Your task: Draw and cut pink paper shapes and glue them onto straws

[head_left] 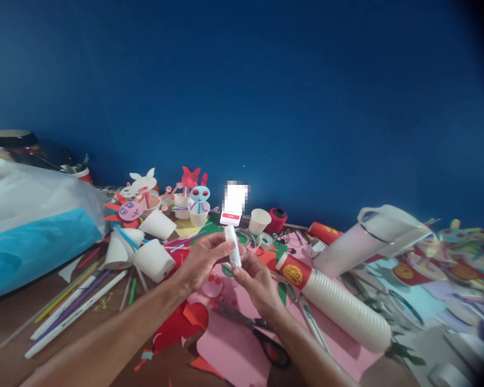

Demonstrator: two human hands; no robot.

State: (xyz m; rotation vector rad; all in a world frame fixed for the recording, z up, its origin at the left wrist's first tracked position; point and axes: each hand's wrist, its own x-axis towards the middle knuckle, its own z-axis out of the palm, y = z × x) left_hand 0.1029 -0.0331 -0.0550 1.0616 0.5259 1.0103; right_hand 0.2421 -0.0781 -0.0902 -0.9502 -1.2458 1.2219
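Note:
A small white glue stick is held tilted over the middle of the table. My left hand pinches it from the left near its upper part. From the right, the fingertips of my right hand close on its lower end. Beneath the hands lies a pink paper sheet, with dark-handled scissors on it, partly hidden by my right forearm. A pink paper face with red round eyes shows just under my left hand. Beyond the glue stick stands a lit phone screen, partly blurred out.
A long stack of paper cups lies to the right, near a white jug. At left are tipped white cups, pens and a plastic bag. Paper-cup figures stand by the blue wall.

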